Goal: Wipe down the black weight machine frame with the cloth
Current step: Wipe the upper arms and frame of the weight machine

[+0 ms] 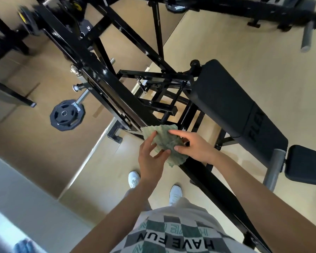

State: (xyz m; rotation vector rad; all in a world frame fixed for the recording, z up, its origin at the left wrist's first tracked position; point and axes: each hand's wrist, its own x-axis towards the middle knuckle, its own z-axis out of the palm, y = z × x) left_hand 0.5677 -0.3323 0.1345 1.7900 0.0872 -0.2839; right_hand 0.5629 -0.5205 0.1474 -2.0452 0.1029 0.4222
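Weight plate (pixel 67 115) hanging far left, left grip (pixel 149 157) and right grip (pixel 195 148) are both pinching the green cloth (pixel 164 141) at the black frame (pixel 221 198), seemingly bunching it, wiping likely unfinished with many bars remaining.

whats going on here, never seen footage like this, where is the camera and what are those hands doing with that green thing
This is one picture from a camera worn on a person's head, looking down, so you see their own hands from above and, far below, their white shoes on the floor. The left hand and right hand hold a green cloth between them, pinching it with thumbs and fingers. Behind the cloth runs a slanted bar of the black frame of a weight machine, the thing to be wiped. Whether the cloth touches it I cannot tell. To the right is the machine's padded bench. To the left a weight plate sits on a metal peg.
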